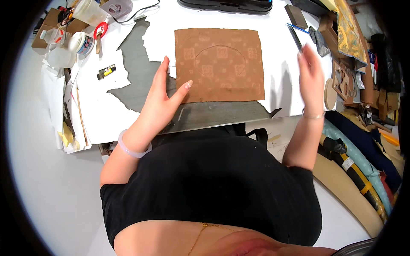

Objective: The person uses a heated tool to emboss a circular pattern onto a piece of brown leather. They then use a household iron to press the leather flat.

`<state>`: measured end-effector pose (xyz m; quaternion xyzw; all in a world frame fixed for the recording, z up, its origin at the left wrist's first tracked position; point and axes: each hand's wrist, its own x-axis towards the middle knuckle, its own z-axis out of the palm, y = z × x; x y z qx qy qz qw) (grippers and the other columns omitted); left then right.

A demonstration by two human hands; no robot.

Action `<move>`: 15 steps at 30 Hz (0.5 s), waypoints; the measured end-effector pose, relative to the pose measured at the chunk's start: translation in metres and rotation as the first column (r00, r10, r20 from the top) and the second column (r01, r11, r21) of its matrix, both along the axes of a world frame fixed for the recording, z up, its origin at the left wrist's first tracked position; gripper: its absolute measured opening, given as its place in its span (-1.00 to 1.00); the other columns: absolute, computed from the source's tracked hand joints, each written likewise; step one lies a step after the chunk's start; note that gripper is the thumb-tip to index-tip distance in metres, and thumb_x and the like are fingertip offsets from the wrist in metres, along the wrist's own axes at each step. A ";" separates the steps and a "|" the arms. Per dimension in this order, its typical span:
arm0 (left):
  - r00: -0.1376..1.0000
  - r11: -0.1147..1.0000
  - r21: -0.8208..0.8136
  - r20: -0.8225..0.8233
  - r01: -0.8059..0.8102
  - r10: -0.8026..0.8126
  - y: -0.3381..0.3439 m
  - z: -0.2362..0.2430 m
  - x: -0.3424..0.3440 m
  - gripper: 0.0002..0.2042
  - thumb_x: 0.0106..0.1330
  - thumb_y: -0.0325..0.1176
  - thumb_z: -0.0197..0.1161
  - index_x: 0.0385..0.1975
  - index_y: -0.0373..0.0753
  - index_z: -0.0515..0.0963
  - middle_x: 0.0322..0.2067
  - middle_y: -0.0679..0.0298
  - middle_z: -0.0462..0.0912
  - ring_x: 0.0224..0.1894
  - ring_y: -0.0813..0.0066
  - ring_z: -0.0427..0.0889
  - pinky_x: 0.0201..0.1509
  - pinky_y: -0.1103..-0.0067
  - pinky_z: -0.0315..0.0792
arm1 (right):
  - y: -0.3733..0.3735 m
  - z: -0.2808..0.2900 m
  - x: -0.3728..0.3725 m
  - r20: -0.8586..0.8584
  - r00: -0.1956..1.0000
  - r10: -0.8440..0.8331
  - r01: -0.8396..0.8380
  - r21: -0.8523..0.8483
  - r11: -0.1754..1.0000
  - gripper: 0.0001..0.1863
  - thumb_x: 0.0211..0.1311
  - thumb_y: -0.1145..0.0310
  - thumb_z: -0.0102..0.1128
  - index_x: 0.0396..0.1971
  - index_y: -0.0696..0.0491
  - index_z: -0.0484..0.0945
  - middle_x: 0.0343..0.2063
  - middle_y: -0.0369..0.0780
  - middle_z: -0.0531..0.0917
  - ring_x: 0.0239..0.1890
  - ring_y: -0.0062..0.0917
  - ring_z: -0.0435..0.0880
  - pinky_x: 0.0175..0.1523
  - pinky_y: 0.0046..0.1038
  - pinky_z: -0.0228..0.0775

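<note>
A brown sheet with a faint tonal pattern (235, 87) lies on the table, a thin round outline marked on it. Along its left edge rests my left hand (164, 87), fingers stretched out and the thumb over the lower left corner. My right hand (311, 72) is off to the right of the sheet, blurred by motion. Its fingertips meet the lower end of a slim black pen-like tool (294, 36); whether they grip it is not clear.
Beneath the sheet is a dark grey cutting surface (145, 81) with torn white paper around it. A small black-and-yellow tube (106, 72), a white jar (81, 43) and a red lid (101, 30) with a stick stand left. A dark block (296, 16) and fabric rolls (354, 141) are right.
</note>
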<state>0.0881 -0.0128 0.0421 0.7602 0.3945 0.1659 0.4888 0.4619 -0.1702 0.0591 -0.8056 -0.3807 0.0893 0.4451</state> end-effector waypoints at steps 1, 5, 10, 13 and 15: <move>0.999 0.974 0.224 -0.011 -0.034 0.037 -0.006 0.006 -0.003 -0.35 0.57 -0.27 0.28 0.55 -0.37 0.24 0.53 -0.15 0.28 0.55 -0.06 0.34 0.65 0.21 0.15 | 0.025 0.021 0.004 0.253 0.966 0.052 -0.063 0.034 0.997 -0.44 0.56 0.26 0.29 0.42 0.21 0.47 0.30 -0.03 0.64 0.34 -0.37 0.62 0.38 -0.34 0.48; 0.999 0.932 0.359 -0.019 0.050 -0.046 -0.001 0.006 -0.012 -0.80 0.55 -0.41 0.24 0.05 -0.17 0.74 0.21 0.22 0.70 0.13 0.17 0.70 0.63 0.11 0.19 | 0.152 0.074 0.034 0.666 0.728 0.163 -0.299 0.094 0.950 -0.34 0.48 0.11 0.36 0.43 0.16 0.46 0.36 -0.02 0.57 0.36 -0.26 0.56 0.45 -0.31 0.37; 0.995 0.868 0.486 -0.058 0.102 -0.085 -0.003 0.017 -0.037 -0.87 0.38 -0.50 0.39 -0.12 -0.23 0.73 -0.05 0.27 0.78 0.02 0.26 0.74 0.55 0.11 0.31 | 0.258 0.111 0.042 0.295 0.802 0.520 -0.432 -0.314 0.845 -0.24 0.33 0.02 0.50 0.29 0.31 0.51 0.06 0.10 0.73 0.08 -0.12 0.74 0.23 -0.23 0.55; 1.000 0.885 0.464 -0.011 0.020 -0.017 -0.002 0.024 -0.057 -0.92 0.35 -0.54 0.41 -0.23 -0.27 0.68 -0.15 0.24 0.77 -0.01 0.21 0.74 0.53 0.13 0.35 | 0.295 0.112 0.071 0.421 0.735 0.531 -0.325 -0.469 0.821 -0.35 0.24 -0.03 0.59 0.02 0.26 0.67 -0.13 0.05 0.79 -0.07 -0.24 0.76 0.06 -0.25 0.58; 0.997 0.884 0.463 0.074 -0.056 0.024 -0.003 0.017 -0.060 -0.94 0.40 -0.58 0.35 -0.30 -0.31 0.59 -0.23 0.21 0.73 -0.11 0.15 0.69 0.42 0.18 0.44 | 0.300 0.107 0.082 0.433 0.709 0.557 -0.389 -0.418 0.821 -0.38 0.23 -0.03 0.59 0.00 0.22 0.67 -0.15 0.01 0.79 -0.09 -0.27 0.76 0.05 -0.27 0.58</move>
